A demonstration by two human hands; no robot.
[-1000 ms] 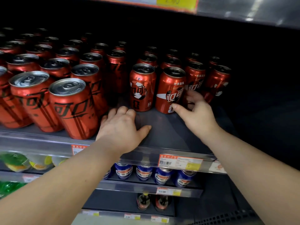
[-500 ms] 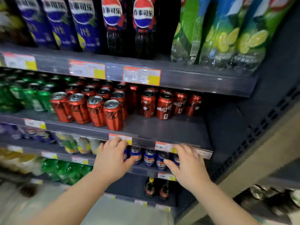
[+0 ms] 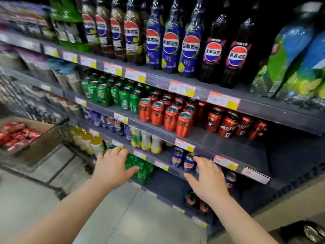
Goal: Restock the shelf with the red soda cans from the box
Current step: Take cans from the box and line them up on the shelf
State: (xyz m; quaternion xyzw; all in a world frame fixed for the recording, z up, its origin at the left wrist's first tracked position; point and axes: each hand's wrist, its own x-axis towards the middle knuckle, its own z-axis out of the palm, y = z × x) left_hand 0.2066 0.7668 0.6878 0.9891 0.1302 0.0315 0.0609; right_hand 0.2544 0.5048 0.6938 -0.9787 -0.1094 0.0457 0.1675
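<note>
At nine o'clock, an open box holds red cans — too blurred to count. Both hands, left hand and right hand, hang spread and empty below the shelf. About twenty cans stand there; bare space at three o'clock — restocking looks partway done.

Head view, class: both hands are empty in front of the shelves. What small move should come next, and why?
Probably turn left and reach the left hand toward the cardboard box, which holds red cans. Both it and the right hand are open and empty, and the shelf in front of the red soda cans has bare space to fill.
</note>
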